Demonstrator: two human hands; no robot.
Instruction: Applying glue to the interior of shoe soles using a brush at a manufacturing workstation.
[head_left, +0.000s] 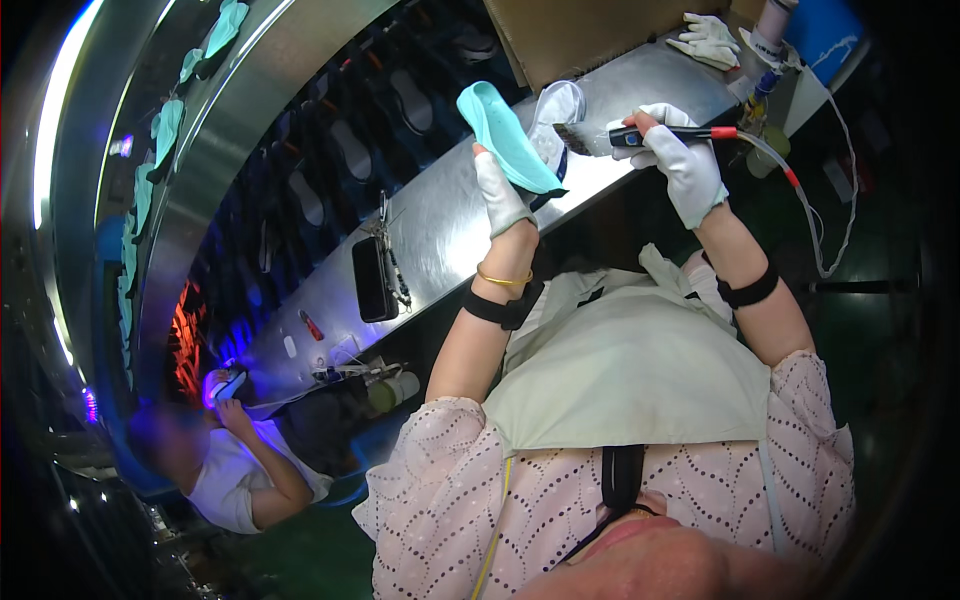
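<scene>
My left hand (503, 195), in a white glove with bare fingertips, grips a turquoise shoe sole (508, 138) near its lower edge and holds it tilted over the metal bench. Right beside the sole is a white shoe part (557, 122) with a dark edge; whether the two touch, I cannot tell. My right hand (685, 165), gloved in white too, is closed round a black pen-shaped tool (672, 134) with red bands. From the tool's rear end a clear tube (790, 180) runs off to the right. Its tip points left toward the shoe part, apart from the sole.
On the metal bench (430, 215) lie a black phone (375, 279) and a small red tool (311, 325). White gloves (706, 42) and a cardboard box (590, 40) are at the back. Behind runs a rack of shoes (350, 150). A co-worker (245, 470) sits at the left.
</scene>
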